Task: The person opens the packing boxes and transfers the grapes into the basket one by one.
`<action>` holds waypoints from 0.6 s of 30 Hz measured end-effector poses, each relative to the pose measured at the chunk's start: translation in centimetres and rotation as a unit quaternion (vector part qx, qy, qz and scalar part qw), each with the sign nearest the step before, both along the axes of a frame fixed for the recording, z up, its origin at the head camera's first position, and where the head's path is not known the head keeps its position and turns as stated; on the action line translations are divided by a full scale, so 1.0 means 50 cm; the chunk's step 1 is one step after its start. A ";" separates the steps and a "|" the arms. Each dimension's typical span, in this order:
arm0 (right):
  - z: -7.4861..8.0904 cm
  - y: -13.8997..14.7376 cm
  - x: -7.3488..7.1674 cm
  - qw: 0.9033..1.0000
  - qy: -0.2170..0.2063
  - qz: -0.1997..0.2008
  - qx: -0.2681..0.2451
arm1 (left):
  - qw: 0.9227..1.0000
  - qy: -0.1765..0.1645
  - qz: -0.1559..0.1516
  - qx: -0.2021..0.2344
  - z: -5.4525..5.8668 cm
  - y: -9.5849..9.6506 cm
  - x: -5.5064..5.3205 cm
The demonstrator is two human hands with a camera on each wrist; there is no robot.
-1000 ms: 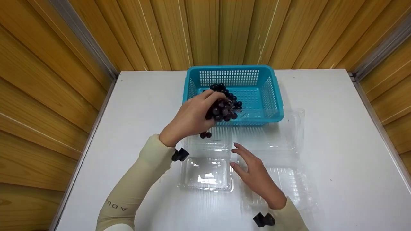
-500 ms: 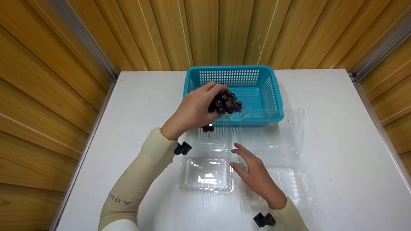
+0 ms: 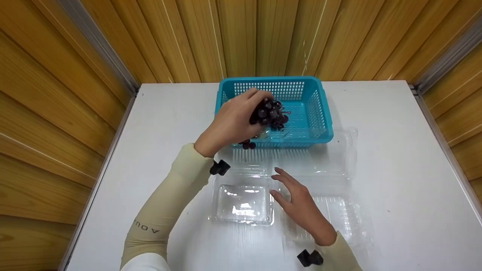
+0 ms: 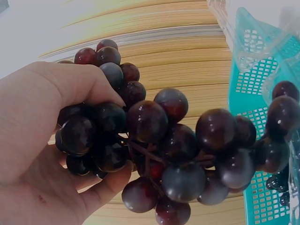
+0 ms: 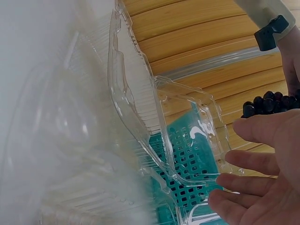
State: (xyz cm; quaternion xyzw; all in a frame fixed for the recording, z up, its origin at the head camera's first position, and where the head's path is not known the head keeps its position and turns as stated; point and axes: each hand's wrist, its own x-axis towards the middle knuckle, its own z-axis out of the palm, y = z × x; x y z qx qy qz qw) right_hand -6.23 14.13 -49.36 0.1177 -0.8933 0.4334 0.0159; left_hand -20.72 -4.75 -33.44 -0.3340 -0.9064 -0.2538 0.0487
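Note:
My left hand [image 3: 233, 118] grips a bunch of dark purple grapes [image 3: 269, 113] above the near left part of a turquoise mesh basket [image 3: 328, 126]. In the left wrist view, thumb and fingers close round one end of the bunch [image 4: 183, 140], while the rest hangs free toward the basket. More dark grapes [image 4: 279, 183] lie inside the basket, mostly hidden in the head view. My right hand [image 3: 303, 207] is relaxed, fingers spread and holding nothing. It is between a clear plastic container [image 3: 244, 205] and a second clear container [image 3: 340, 216]; contact cannot be told.
Another clear plastic container part [image 3: 331, 160] lies in front of the basket, close to its near wall. Everything rests on a white table [image 3: 399, 169]. Yellow wood-patterned panels [image 3: 278, 37] rise behind the table and at both sides.
My left hand has moved forward and slightly right, carrying the grape bunch from the basket's near rim to farther over the basket. My right hand has stayed in place.

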 end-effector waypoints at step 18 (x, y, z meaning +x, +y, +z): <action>-0.003 0.000 0.000 1.000 -0.015 -0.004 -0.002 | 1.000 -0.002 0.004 -0.011 0.016 0.029 -0.030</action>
